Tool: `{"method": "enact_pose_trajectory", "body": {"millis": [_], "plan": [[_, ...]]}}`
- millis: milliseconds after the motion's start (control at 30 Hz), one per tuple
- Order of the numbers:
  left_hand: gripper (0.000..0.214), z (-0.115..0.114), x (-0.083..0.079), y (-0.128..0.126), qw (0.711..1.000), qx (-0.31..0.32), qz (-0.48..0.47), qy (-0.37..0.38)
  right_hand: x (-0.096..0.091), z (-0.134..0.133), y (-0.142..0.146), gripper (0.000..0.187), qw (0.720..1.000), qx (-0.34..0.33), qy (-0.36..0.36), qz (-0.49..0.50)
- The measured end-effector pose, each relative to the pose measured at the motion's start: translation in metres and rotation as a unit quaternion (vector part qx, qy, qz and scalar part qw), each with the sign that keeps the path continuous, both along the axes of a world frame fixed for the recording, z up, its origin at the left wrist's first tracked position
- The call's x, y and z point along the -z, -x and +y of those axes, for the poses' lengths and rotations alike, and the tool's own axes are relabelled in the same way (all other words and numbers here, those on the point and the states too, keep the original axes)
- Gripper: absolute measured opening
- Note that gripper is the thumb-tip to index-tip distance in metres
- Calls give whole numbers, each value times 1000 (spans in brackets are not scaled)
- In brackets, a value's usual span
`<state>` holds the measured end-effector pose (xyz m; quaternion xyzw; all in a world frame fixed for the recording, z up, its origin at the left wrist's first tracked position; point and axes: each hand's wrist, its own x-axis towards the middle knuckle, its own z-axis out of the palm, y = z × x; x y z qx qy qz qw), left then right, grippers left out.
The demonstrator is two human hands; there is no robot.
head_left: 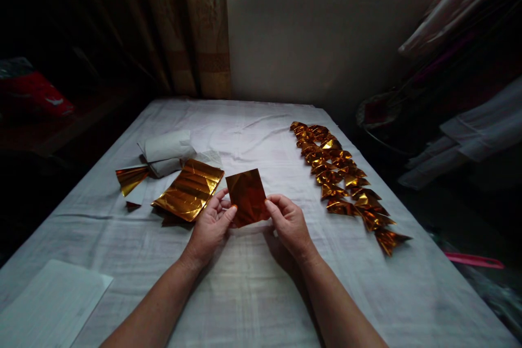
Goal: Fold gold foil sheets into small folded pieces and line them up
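Between my two hands a square sheet of shiny copper-gold foil paper (246, 196) is held up above the cloth. My left hand (212, 218) pinches its left edge between thumb and fingers. On the opposite edge, my right hand (287, 223) has thumb and fingers closed on the sheet. Just left of my left hand lies a stack of gold foil sheets (190, 189), creased and glossy. Over on the right, folded gold foil pieces (328, 176) lie in two long, overlapping rows running away from me.
A pale cloth (244, 293) covers the table. Crumpled white wrapping (167, 149) and a fanned foil piece (132, 178) lie behind the stack. White paper (53, 304) rests at front left. A curtain (204, 27) and wall (310, 43) stand beyond; garments hang right.
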<state>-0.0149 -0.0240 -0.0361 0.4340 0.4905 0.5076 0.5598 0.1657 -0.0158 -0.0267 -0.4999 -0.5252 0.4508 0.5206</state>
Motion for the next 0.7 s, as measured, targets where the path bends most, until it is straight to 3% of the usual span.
{"method": "enact_pose_trajectory", "body": {"millis": [167, 233, 300, 400, 533, 700], "plan": [[54, 0, 7, 2, 997, -23, 72, -13, 1, 1, -13, 24, 998, -46, -22, -42], [48, 1, 8, 4, 992, -21, 117, -37, 5, 2, -19, 36, 993, -37, -65, -87], [43, 2, 10, 7, 981, -20, 174, -81, 10, 3, -23, 52, 979, -35, -122, -162], [38, 5, 11, 11, 956, -15, 251, -148, 17, 4, -25, 57, 934, -49, -211, -284], [39, 7, 12, 15, 938, 11, 301, -175, 22, 5, -24, 49, 889, -25, -259, -377], [36, 7, 11, 16, 924, -5, 334, -188, 20, 3, -23, 21, 858, -7, -278, -433]]}}
